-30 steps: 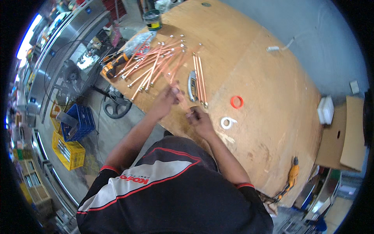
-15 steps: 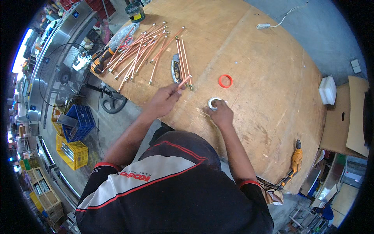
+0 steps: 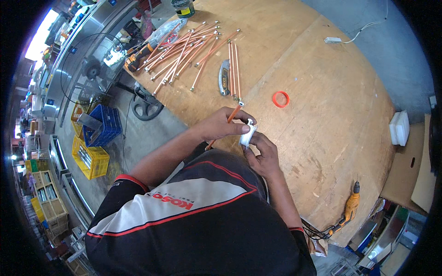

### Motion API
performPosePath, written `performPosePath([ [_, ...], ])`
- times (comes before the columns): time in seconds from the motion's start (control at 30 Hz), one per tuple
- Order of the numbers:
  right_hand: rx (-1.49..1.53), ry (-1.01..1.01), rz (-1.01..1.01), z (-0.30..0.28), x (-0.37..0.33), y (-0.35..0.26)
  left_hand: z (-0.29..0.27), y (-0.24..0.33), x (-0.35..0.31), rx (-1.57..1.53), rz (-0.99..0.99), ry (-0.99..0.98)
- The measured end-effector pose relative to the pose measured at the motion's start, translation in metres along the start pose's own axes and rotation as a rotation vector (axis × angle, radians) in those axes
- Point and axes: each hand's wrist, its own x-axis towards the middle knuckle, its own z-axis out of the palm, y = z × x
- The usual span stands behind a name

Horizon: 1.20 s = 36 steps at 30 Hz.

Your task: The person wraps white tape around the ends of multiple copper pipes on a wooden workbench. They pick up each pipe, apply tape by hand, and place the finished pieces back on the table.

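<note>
- Head view: left hand (image 3: 220, 125) is closed around a thin copper tube (image 3: 232, 114), thumb tip touching the white tape roll (image 3: 248, 133).
- Right hand (image 3: 261, 154) pinches the white tape roll from below, fingers curled on it; both hands meet just above the near edge of the round plywood tabletop (image 3: 331, 115).
- The held copper tube is slim, orange-brown, with a pale fitting at its far tip; it slants up and away from the left hand.
- The plywood is matte tan with a scuffed grain.
- Three more copper tubes (image 3: 233, 69) lie parallel beyond the hands; beside them, a grey folding utility knife (image 3: 224, 71).
- A loose pile of copper tubes (image 3: 184, 50) fans out at the far left of the table.
- A red plastic ring (image 3: 280, 99) lies flat, right of the tubes, apart from the hands.
- A dark can (image 3: 183, 8) stands at the far edge; contents cannot be told.
- An orange drill (image 3: 351, 207) hangs at the near right edge.
- On the floor to the left: a blue crate (image 3: 107, 129) and a yellow crate (image 3: 90, 158); what is in them is unclear.
- An open cardboard box (image 3: 412, 163) is at the right.
</note>
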Motion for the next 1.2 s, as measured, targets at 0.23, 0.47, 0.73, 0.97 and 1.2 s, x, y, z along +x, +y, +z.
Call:
performPosePath([
  [0.23, 0.36, -0.166, 0.334, -0.002, 0.007, 0.003, 0.017, 0.058, -0.011, 0.232, -0.202, 0.189],
  [0.47, 0.875, -0.257, 0.582, -0.006, 0.015, -0.011, 0.029, 0.064, -0.012, 0.203, -0.285, 0.37],
  [0.73, 0.471, -0.16, 0.498, -0.002, 0.009, -0.019, 0.002, 0.062, -0.007, 0.281, -0.104, 0.485],
  [0.97, 0.297, -0.021, 0.457, -0.003, 0.014, -0.014, 0.007, 0.075, -0.014, 0.196, -0.14, 0.346],
  [1.2, 0.25, 0.017, 0.412, -0.004, 0.017, -0.015, 0.016, 0.069, -0.014, 0.417, 0.181, 0.112],
])
